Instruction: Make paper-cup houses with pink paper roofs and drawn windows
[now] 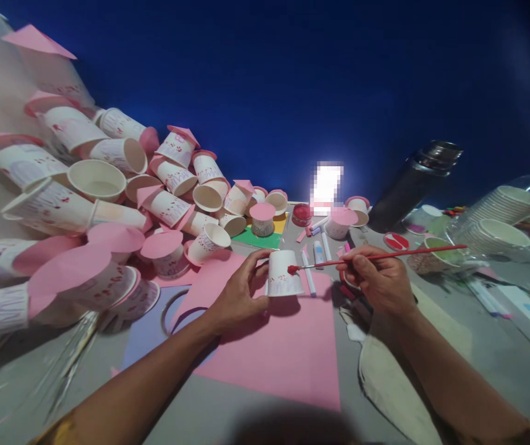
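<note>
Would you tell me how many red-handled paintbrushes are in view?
1: the red-handled paintbrush is in the right hand, its bristles at the side of the white cup in the left hand. Others may be hidden.

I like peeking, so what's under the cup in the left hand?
Pink paper shows below and beside the white cup; the cup covers the patch directly beneath, so that's hidden.

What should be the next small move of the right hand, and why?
Perhaps dab the paintbrush lightly on the paper cup: the right hand holds its red tip at the cup's side, which bears small red marks, and the left hand holds the cup.
</note>
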### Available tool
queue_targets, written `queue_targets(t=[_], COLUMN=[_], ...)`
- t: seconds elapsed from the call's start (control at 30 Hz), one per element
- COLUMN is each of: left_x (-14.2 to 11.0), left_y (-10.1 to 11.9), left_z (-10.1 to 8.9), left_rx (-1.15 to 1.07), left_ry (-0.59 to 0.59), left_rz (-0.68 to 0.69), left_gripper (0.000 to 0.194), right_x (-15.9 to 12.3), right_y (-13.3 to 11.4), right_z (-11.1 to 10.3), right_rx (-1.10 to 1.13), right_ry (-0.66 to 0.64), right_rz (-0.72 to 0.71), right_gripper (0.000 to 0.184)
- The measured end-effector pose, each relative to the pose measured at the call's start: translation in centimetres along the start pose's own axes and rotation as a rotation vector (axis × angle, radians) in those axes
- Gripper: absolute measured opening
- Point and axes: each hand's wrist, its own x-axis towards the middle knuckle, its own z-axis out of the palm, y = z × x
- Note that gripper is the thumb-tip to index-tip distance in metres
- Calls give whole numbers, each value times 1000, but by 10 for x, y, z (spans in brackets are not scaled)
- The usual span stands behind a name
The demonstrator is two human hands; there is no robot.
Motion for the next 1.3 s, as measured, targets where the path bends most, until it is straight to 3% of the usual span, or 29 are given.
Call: queue_targets(t=[0.7,1.03,1.3], left_x=[0,-2,-2], left_y=[5,6,9], left_z=[0,0,2], left_rx=[49,348,348], left_ry=[12,4,-7], left_rz=[5,102,66], left_gripper=[76,78,78], right_x=[3,0,0], right_y=[-6,-11,-16], right_z=[-5,-2,-2], right_rx=[-37,-80,-97], right_ry=[26,-6,5], right_rz=[-83,-93,-144], right_gripper=[31,32,35])
